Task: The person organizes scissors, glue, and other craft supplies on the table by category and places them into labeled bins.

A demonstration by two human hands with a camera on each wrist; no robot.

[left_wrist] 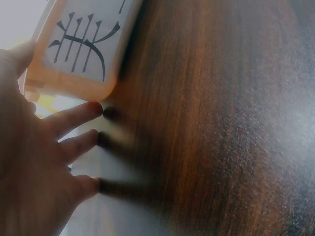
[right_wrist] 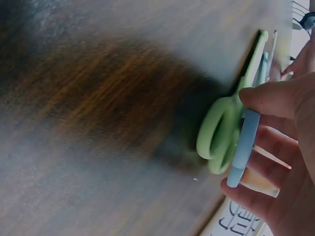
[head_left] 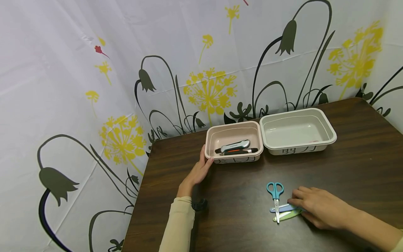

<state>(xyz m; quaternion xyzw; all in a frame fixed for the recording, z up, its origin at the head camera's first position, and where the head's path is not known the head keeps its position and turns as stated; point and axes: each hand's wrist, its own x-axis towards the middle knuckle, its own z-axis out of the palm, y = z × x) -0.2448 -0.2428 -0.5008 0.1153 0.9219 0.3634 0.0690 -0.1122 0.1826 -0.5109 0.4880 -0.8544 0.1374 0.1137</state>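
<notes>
My left hand is at the near left corner of a pink plastic bin, its thumb by the rim and fingers along the outside. In the left wrist view, those fingers are spread, the uppermost touching the bin's lower corner. My right hand pinches light blue scissors, seen edge-on, between thumb and fingers. Green plastic scissors lie against them, close to the thumb tip. Turquoise-handled scissors lie with their metal blades across the blue and green ones on the table.
Inside the pink bin lie a grey-and-teal box cutter and a black pen-like tool. A larger pale grey bin stands to its right. A patterned curtain hangs behind the brown table.
</notes>
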